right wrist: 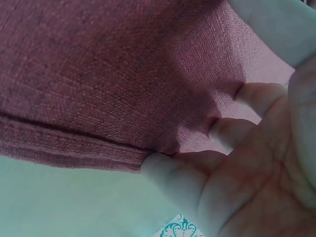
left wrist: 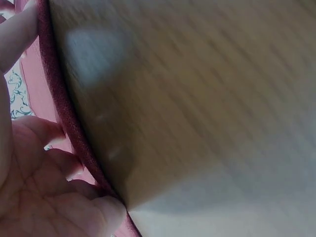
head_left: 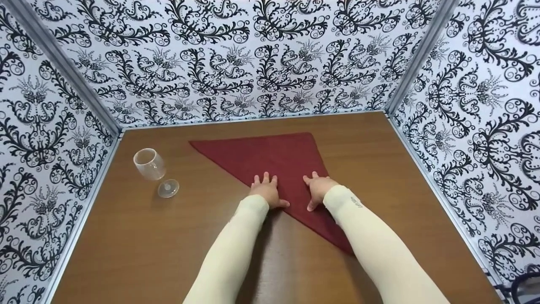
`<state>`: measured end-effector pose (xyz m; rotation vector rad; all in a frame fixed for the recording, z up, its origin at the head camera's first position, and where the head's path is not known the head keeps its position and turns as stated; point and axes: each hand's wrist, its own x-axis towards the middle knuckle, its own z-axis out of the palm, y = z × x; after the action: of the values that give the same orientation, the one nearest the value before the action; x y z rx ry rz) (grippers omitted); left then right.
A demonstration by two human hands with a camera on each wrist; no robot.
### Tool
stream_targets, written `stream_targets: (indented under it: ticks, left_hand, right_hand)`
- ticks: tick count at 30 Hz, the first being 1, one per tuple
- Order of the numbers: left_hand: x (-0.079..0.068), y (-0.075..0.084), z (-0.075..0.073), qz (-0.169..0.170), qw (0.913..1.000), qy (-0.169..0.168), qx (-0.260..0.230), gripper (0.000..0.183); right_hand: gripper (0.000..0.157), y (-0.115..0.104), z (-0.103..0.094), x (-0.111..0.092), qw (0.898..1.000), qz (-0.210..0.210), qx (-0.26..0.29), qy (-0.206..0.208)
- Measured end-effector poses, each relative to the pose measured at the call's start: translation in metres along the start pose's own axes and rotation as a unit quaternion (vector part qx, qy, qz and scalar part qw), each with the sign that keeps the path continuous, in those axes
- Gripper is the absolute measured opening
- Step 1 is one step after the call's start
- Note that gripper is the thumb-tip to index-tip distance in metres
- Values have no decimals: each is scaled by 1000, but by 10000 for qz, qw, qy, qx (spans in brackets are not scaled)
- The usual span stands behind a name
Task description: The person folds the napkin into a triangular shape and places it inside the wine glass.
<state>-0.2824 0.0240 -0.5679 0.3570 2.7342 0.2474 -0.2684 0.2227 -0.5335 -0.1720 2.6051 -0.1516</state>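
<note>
A dark red cloth napkin [head_left: 278, 156], folded into a triangle, lies flat on the wooden table. My left hand [head_left: 266, 192] rests on its long folded edge with fingers spread; the left wrist view shows those fingertips [left wrist: 69, 163] along the fold. On the right part of the cloth rests my right hand [head_left: 319, 190], fingers spread and thumb toward me. In the right wrist view its fingertips [right wrist: 224, 131] press on the weave, with the little finger at the hemmed edge [right wrist: 74, 140].
A clear stemmed glass [head_left: 150, 164] stands to the left on the brown table [head_left: 139, 245], its round foot nearer me. Walls with black scroll patterns [head_left: 236, 63] close in the back and both sides. Something dark and rounded [head_left: 525, 287] shows at the lower right corner.
</note>
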Motion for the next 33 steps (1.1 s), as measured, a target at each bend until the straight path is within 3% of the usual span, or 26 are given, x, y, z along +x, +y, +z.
stream_targets:
  ticks: [7, 12, 17, 20, 33]
  left_hand:
    - [3, -3, -4, 10, 10000, -74, 26, 110]
    - [-11, 15, -9, 34, 9996, 65, 280, 106]
    - [-21, 29, -2, 64, 9994, 30, 345, 110]
    - [-22, 31, 1, -37, 9982, 31, 592, 111]
    - [-15, 22, -4, 114, 9985, -154, 503, 114]
  right_hand:
    - [112, -3, 1, -1, 9999, -99, -61, 49]
    - [107, -2, -7, -1, 9997, -192, -145, 31]
    - [113, 2, -8, 2, 9997, -204, -138, -6]
    - [114, 3, -7, 1, 9997, -231, -69, -45]
    - [113, 3, -4, 0, 9998, -161, 85, 32]
